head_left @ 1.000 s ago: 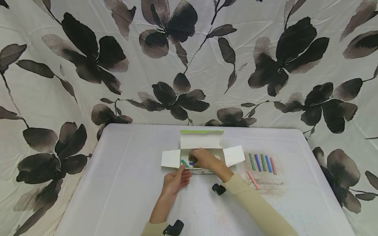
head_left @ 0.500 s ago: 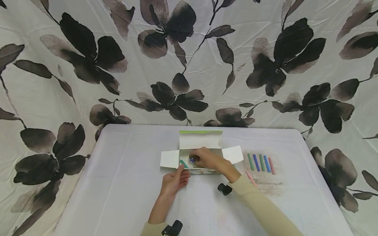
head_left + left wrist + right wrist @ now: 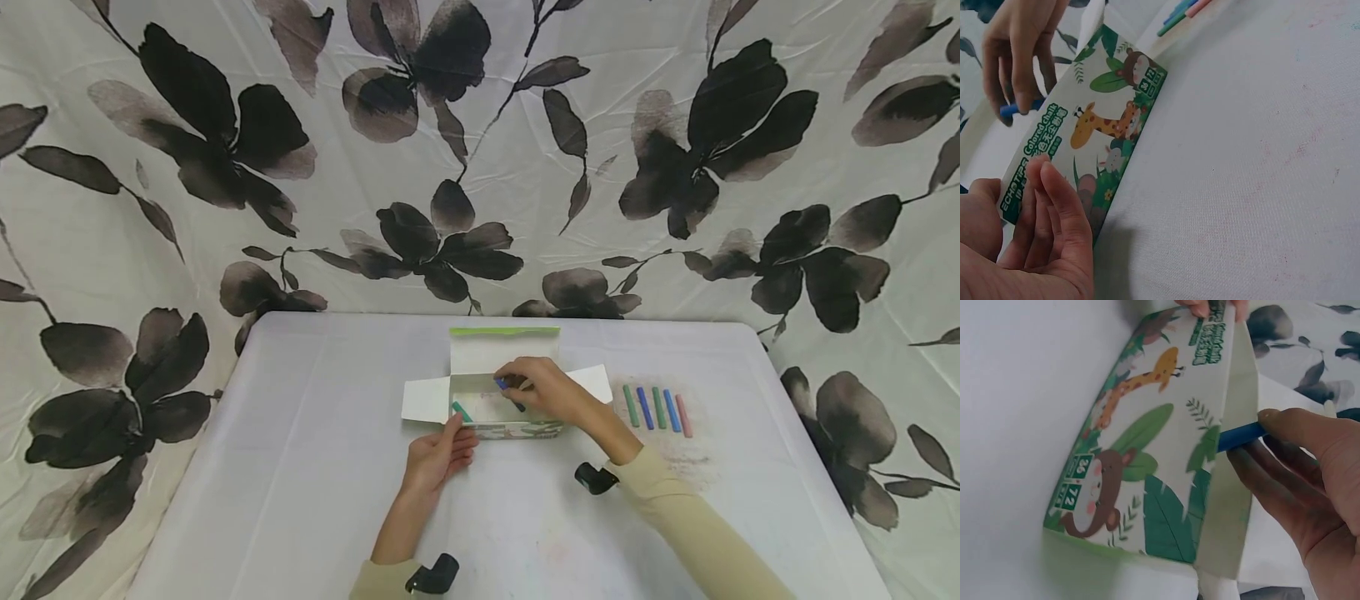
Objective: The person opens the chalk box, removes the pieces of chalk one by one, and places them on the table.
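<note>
Two hands: both are at the cardboard box [image 3: 517,431], which stands in the far middle part of the white table [image 3: 300,500].
Left hand [image 3: 438,460]: it holds the near wall of the box at the left corner, with the thumb on the inner side and the bent fingers against the printed outside.
Right hand [image 3: 545,392]: it is above the right half of the box; the thumb and the fingertips are nearly together and pinch one blue chalk [image 3: 1240,435].
Blue chalk: it is tilted above the inside of the box; whether it touches a wall, I cannot tell.
Box: the lid is turned up at the back, the two side flaps are spread outward, and the front shows animals and the words "Colored chalk".
Teal chalk [image 3: 462,412]: it lies slanted inside the box, at the left end, near the left thumb.
Five chalks [image 3: 658,407]: they lie in a row right of the box, well apart from it, coloured green, blue, green, light blue and pink.
</note>
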### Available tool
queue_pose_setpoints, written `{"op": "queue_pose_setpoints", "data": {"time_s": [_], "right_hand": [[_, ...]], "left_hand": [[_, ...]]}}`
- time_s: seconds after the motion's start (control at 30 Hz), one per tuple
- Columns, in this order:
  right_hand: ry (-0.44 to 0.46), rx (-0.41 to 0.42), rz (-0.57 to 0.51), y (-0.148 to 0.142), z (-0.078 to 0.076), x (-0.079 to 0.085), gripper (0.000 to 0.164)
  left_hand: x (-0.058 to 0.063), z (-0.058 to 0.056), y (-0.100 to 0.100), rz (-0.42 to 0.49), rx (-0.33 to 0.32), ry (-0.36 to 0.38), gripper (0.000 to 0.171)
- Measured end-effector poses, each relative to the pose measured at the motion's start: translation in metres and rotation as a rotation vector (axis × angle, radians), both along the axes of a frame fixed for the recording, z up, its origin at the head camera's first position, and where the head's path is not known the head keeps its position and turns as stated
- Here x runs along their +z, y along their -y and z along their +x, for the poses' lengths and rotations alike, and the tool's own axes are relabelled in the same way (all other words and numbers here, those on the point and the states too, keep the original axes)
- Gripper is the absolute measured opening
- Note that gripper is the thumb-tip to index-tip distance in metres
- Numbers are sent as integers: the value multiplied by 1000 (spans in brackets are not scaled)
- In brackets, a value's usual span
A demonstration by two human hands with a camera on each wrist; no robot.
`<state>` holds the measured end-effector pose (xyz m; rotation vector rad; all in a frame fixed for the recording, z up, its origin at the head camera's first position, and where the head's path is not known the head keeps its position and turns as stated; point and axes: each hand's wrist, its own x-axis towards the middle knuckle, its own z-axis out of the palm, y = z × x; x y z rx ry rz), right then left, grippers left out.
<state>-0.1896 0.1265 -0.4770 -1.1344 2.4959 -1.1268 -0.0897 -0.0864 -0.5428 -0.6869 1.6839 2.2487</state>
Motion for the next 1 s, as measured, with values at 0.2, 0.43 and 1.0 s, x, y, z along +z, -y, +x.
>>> {"op": "queue_pose_setpoints", "data": {"time_s": [0.2,0.43,1.0], "right_hand": [[23,-68,-63,-16,0,8,27],[73,-155,-142,-36,4,15,29],[222,-273,-195,-90,22,34,34]], "left_hand": [[0,-1,-1,11,0,-4,50],[0,0,1,25,-9,-3,49],[0,0,2,11,-13,6,52]]}}
